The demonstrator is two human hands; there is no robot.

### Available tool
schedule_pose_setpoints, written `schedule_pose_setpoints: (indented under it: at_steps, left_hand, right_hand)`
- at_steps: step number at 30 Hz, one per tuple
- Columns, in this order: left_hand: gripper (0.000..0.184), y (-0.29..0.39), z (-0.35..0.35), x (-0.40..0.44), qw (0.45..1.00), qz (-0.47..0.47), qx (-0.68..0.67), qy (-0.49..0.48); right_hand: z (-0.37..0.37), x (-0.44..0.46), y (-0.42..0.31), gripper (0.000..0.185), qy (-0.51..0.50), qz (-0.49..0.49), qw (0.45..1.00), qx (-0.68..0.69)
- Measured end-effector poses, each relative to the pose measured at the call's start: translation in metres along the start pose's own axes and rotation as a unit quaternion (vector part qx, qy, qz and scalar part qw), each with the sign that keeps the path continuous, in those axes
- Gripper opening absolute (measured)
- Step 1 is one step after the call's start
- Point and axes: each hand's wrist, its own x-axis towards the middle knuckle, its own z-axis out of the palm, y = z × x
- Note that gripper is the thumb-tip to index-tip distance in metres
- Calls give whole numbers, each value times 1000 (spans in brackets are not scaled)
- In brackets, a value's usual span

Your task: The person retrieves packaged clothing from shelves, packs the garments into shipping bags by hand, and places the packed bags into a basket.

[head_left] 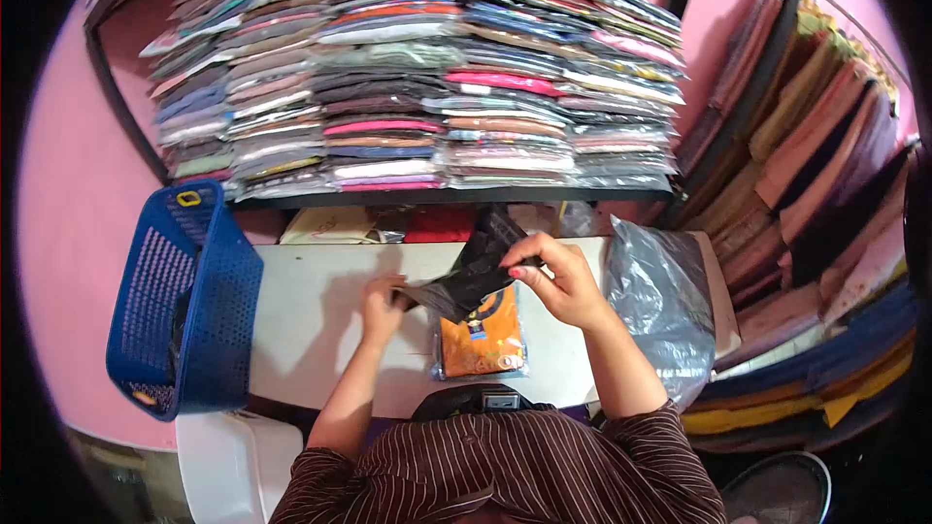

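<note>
A black plastic bag (461,291) is stretched between my two hands over the white table (301,330). My left hand (382,306) grips its left end, with the fingers partly blurred. The thumb and fingers of my right hand (553,277) pinch its right edge. Below the bag lies an orange folded garment (476,344) in a clear plastic packet, flat on the table close to my body. The bag covers the top part of this packet.
To the left stands a blue basket (233,330); a white bin (238,466) sits below it. A grey plastic sack (660,301) rests at the table's right end. Packed garments (388,87) fill the shelf ahead. Hanging fabrics (815,155) line the right side.
</note>
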Motion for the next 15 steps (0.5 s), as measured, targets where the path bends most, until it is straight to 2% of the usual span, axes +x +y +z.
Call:
schedule_pose_setpoints:
  at_steps: [1,4,6,7,9,11,13,15]
  left_hand:
    - [30,5,-29,-2,998,-51,29,36]
    - [30,-8,-99,-20,988,-58,100,105]
    - [32,-10,-132,-35,940,29,288,180]
    - [32,-13,-142,-46,936,17,299,186]
    - [30,-19,-157,-74,908,57,376,174]
    - [28,-35,-156,-114,901,7,413,134]
    - [24,-69,-151,-159,895,-53,435,89]
    - [24,-84,-147,-189,893,-83,436,70]
  right_hand:
    - [7,-1,13,10,-7,-23,1000,-16]
    - [41,-14,49,11,-66,21,997,15]
    - [71,-24,78,13,-102,-22,994,-20]
    - [85,-31,96,13,-121,-34,991,-35]
    - [114,-50,125,15,-149,-28,986,-65]
    - [146,-71,159,16,-180,1,984,-15]
    - [171,-91,181,17,-221,46,971,-73]
    - [186,-105,192,16,-241,45,966,-82]
